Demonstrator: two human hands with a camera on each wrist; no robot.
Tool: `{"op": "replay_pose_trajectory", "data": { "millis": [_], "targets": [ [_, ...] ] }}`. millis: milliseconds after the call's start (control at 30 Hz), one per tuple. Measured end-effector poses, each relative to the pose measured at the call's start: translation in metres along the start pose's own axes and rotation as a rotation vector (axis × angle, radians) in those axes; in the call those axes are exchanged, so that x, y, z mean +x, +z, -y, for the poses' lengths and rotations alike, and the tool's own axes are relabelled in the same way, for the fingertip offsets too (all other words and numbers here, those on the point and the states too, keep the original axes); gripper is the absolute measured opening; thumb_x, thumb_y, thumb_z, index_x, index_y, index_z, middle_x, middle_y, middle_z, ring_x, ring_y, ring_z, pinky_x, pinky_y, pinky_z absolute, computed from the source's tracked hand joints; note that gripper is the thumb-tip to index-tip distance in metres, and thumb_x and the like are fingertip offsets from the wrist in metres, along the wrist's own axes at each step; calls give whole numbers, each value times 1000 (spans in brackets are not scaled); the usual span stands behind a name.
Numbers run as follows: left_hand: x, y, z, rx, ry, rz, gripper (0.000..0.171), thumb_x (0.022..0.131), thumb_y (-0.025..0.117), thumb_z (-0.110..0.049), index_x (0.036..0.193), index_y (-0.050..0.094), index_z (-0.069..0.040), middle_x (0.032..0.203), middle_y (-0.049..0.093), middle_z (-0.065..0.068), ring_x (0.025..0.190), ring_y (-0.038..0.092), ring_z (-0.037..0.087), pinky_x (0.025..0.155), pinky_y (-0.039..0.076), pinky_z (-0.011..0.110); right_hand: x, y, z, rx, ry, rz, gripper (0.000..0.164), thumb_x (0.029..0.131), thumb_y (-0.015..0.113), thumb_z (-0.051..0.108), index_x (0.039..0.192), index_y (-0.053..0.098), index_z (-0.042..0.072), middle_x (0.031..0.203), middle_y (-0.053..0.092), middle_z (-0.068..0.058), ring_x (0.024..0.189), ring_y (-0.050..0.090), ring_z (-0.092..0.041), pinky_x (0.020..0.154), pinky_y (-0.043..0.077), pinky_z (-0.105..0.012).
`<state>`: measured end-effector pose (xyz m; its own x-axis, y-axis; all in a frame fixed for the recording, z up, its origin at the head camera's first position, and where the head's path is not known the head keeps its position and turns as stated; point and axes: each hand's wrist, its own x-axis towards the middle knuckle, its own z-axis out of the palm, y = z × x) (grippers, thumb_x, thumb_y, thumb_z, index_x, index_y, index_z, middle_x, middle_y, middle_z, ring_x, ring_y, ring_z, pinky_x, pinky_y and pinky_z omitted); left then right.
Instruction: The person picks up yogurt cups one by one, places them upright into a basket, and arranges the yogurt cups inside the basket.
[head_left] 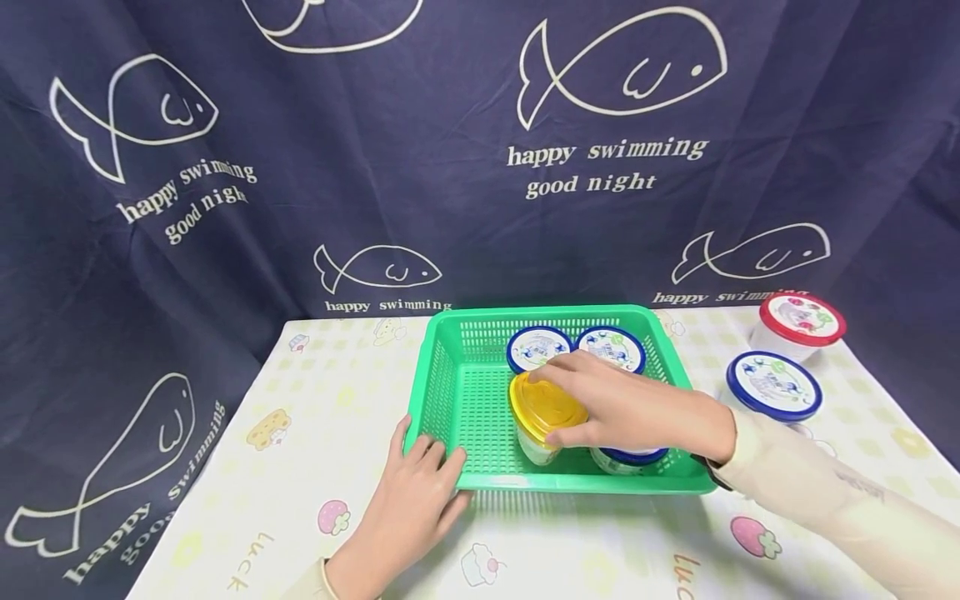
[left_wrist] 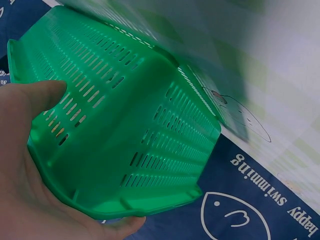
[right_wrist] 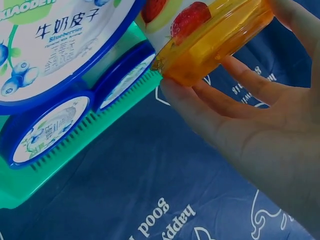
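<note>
My right hand (head_left: pixel 626 404) grips a yellow-lidded plastic tub (head_left: pixel 547 412) by its lid, over the middle of the green basket (head_left: pixel 540 482). In the right wrist view, thumb and fingers spread round the translucent yellow lid (right_wrist: pixel 215 42), and strawberries show on the tub's side. My left hand (head_left: pixel 415 492) holds the basket's front left corner; in the left wrist view its thumb and fingers are on either side of the rim. Inside the basket, two blue-lidded tubs (head_left: pixel 538 347) stand at the back, and another blue-lidded tub (head_left: pixel 628 457) sits at the front right, partly hidden by my right hand.
Right of the basket, a red-lidded tub (head_left: pixel 802 319) and a blue-lidded tub (head_left: pixel 775 385) stand on the table, close to my right sleeve. A patterned white cloth (head_left: pixel 300 467) covers the table. Behind it hangs a dark blue curtain (head_left: pixel 465 167) with fish drawings.
</note>
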<state>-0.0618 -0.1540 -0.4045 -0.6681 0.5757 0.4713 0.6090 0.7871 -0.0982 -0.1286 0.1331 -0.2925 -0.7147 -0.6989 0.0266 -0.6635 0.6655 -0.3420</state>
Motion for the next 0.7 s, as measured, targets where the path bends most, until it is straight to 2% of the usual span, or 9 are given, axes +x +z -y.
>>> {"op": "replay_pose_trajectory", "data": {
  "millis": [300, 700],
  "targets": [
    [1, -1, -1, -2, -9, 20, 30, 82, 72, -35, 97, 58, -13, 80, 58, 3, 88, 55, 27, 111, 21, 66, 4, 8, -5, 3, 9, 77, 63, 86, 76, 43, 137, 56, 13, 133, 55, -8, 111, 51, -21, 87, 53, -35],
    [1, -1, -1, 1, -15, 29, 29, 83, 70, -36, 96, 58, -14, 80, 58, 2, 88, 56, 27, 112, 19, 66, -1, 9, -6, -73, -60, 75, 69, 81, 79, 47, 139, 55, 16, 130, 55, -5, 110, 50, -20, 89, 53, -39]
  ]
}}
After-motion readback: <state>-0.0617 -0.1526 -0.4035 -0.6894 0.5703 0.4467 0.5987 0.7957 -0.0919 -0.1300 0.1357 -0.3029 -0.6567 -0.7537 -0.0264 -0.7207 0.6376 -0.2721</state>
